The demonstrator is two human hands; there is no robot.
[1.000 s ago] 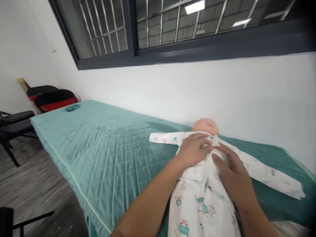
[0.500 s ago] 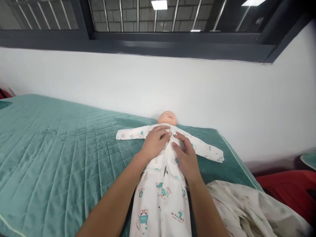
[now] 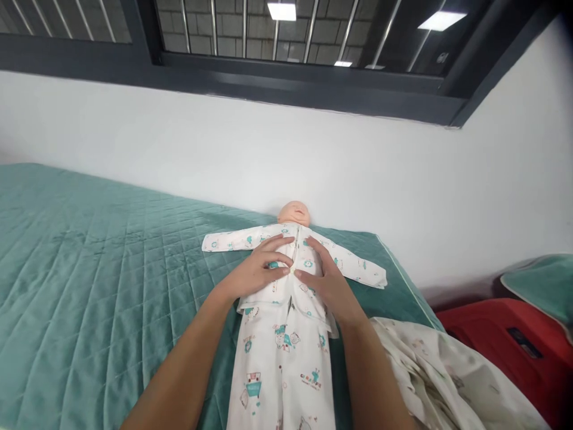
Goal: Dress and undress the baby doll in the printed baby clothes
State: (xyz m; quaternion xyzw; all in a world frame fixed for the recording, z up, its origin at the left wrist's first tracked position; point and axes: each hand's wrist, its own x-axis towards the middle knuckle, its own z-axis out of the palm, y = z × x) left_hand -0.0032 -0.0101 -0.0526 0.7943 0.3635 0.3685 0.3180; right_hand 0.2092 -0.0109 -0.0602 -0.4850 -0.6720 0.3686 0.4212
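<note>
While resting left hand [image 3: 262, 270] and right hand [image 3: 329, 282] half-open on the printed top [image 3: 308, 264] of a doll [image 3: 294, 213] lying on green cover [image 3: 134, 269], apparently working at a front button [image 3: 292, 270] (gripping or merely touching, impossible to tell), next calling for a precise pinch.

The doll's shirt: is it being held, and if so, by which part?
The left hand and right hand are on the front of the shirt, fingers beside a button; whether they grip anything cannot be told.

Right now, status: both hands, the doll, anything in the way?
Left hand and right hand on shirt front, near a button. Doll face up on green bedspread, sleeves spread. Crumpled cloth to the right, clear of both hands.
</note>
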